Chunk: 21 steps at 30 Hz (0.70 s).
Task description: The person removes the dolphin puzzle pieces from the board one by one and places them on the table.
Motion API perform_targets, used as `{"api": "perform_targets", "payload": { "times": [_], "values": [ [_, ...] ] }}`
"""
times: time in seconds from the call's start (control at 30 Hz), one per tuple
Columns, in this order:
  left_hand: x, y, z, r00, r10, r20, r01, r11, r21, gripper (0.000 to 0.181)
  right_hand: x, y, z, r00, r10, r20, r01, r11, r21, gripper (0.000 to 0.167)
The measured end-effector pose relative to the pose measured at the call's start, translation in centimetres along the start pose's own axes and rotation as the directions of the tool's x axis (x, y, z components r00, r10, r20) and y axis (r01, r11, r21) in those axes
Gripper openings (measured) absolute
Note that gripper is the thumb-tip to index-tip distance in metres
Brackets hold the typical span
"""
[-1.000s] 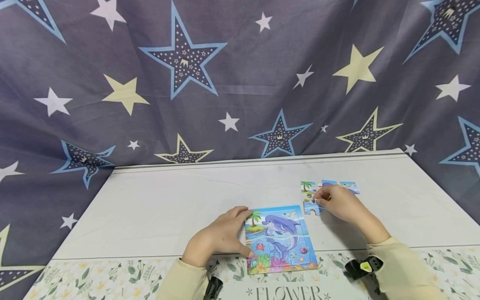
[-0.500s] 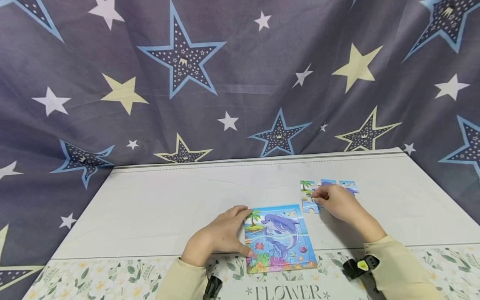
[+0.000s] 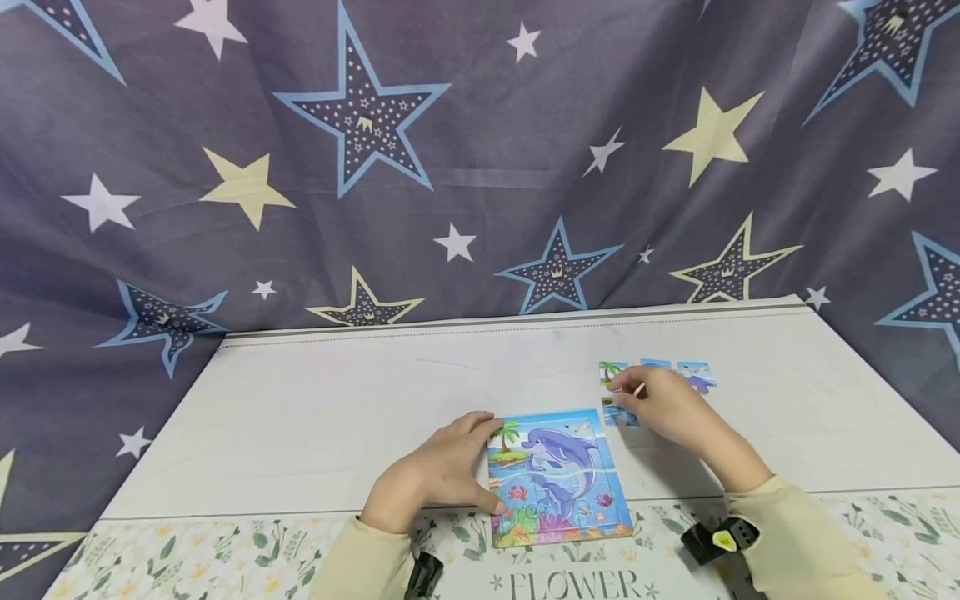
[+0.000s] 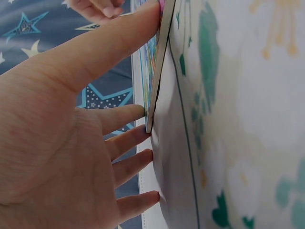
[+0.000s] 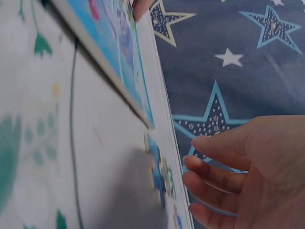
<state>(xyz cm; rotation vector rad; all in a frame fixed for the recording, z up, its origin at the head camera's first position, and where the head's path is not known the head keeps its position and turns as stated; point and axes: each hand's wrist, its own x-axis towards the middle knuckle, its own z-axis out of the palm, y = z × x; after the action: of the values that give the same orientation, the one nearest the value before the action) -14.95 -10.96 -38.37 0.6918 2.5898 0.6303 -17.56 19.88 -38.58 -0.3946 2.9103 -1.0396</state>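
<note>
A square dolphin puzzle board [image 3: 558, 475] lies flat near the table's front. My left hand [image 3: 438, 471] rests at its left side, with the thumb on the lower left border and the forefinger at the upper left corner. The left wrist view shows this hand [image 4: 62, 143] with straight, spread fingers touching the board's edge [image 4: 162, 67]. Over loose puzzle pieces [image 3: 621, 412] behind the board hovers my right hand [image 3: 678, 412], thumb and forefinger close together. In the right wrist view, nothing shows between the fingers of this hand [image 5: 248, 176], and pieces [image 5: 156, 167] lie beside them.
A palm-tree piece [image 3: 611, 370] and a piece with a purple shape [image 3: 696, 372] lie at the back of the group, partly around the right hand. A star-patterned curtain [image 3: 480, 167] hangs behind the white table [image 3: 337, 417]. The front cloth [image 3: 217, 554] is floral.
My right hand has shifted slightly left over the pieces. The lower left piece looks darker, and a gap now shows between it and the palm-tree piece. My left hand stays on the board.
</note>
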Motion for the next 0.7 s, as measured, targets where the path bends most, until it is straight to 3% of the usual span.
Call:
{"api": "perform_targets", "payload": {
  "times": [0.7],
  "values": [
    [0.1, 0.0, 0.0, 1.000, -0.002, 0.003, 0.002, 1.000, 0.002, 0.105, -1.1, -4.3, 2.7, 0.985, -0.151, 0.086, 0.146, 0.987, 0.068, 0.012]
  ]
}}
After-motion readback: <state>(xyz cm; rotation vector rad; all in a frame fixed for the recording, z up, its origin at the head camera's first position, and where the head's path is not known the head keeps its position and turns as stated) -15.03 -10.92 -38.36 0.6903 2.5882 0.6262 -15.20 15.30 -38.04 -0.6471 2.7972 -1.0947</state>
